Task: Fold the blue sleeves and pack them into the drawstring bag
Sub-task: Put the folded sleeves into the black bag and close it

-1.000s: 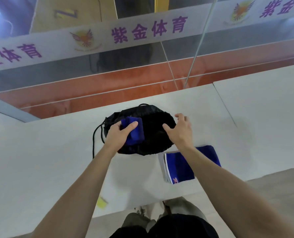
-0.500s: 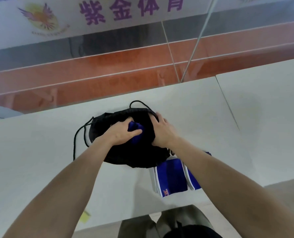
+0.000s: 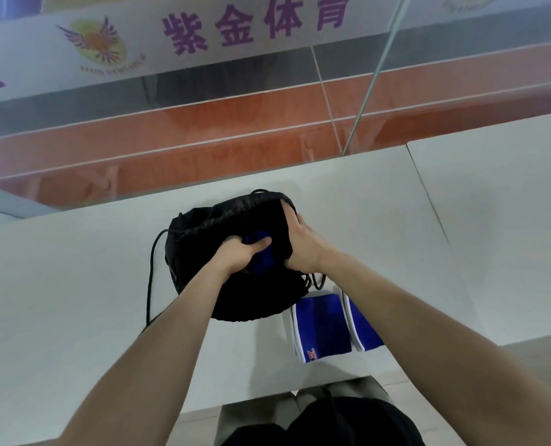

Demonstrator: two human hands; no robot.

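A black drawstring bag (image 3: 203, 239) lies on the white table (image 3: 74, 284) with its mouth held open. My left hand (image 3: 238, 257) grips a folded blue sleeve (image 3: 261, 262) and holds it inside the bag's mouth, most of the sleeve hidden by fingers and fabric. My right hand (image 3: 299, 243) grips the bag's right rim, fingers curled over the edge. A second blue sleeve (image 3: 322, 326) with white trim and an orange logo lies folded on the table beside the bag, partly under my right forearm.
The bag's black cord (image 3: 150, 284) trails down its left side to the table's front edge. A seam (image 3: 428, 201) splits the table at right. Behind the table stands a glass wall (image 3: 203, 140) with an orange court beyond. My legs show below the table edge.
My left hand has pushed the blue sleeve from above the bag down into its mouth. My right hand went from hovering open to gripping the bag's right rim.
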